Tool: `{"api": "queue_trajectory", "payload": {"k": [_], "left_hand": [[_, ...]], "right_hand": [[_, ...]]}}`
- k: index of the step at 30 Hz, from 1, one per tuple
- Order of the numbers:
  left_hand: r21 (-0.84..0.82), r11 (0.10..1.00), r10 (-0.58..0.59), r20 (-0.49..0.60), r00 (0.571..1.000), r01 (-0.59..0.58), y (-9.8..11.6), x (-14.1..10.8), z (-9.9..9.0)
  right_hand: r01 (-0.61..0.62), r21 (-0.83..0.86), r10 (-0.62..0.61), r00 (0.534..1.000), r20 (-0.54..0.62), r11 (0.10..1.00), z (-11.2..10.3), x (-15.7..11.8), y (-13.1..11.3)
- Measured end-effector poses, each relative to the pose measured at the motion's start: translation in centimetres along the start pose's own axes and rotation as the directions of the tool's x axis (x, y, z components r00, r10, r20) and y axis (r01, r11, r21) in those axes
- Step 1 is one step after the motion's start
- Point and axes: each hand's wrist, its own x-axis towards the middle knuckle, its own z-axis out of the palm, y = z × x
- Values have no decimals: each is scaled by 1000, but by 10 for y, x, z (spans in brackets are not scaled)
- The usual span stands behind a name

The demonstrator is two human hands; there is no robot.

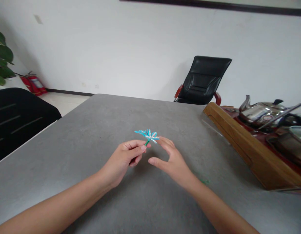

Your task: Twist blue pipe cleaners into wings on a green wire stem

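Head view: left hand [122, 161] pinches small blue-white beaded flower [149, 136] by green stem [147, 142]; open right hand [172, 164] is just beside.

The left forearm [60, 203] and right forearm [220, 208] are stretched forward. The left hand [122, 164] is curled, thumb and forefinger pinched together; the right hand [172, 165] is held open just beside it, thumb and fingers spread.

Head camera looks forward and down at the hands [122, 164]
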Motion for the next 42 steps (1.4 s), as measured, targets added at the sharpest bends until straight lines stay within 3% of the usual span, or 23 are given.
{"api": "queue_trajectory", "payload": {"k": [1,3,6,9,17,25,35,42], "left_hand": [[25,1000,6,1,1000,-6,0,-1,1],[63,998,16,-3,1000,-16,1,-1,2],[89,996,29,-29,999,-27,1,-1,3],[59,997,45,-39,998,-42,-1,1,2],[21,1000,17,-11,1000,-17,1,2,2],[-16,1000,13,-8,1000,-13,-1,1,1],[39,999,2,-27,1000,-1,2,2,-1],[21,1000,-19,-20,1000,19,0,2,0]], "right_hand": [[-36,154,28,998,54,987,5,-1,-5],[-181,462,111,979,173,868,14,-3,-14],[-361,629,300,931,206,689,21,-6,-22],[-384,667,390,909,150,639,19,-9,-22],[-387,670,392,907,154,633,8,-9,-17],[-444,745,408,878,250,498,11,-9,-18],[-463,765,365,876,317,448,9,-10,-10],[-484,802,350,862,367,351,10,-11,-4]]}}
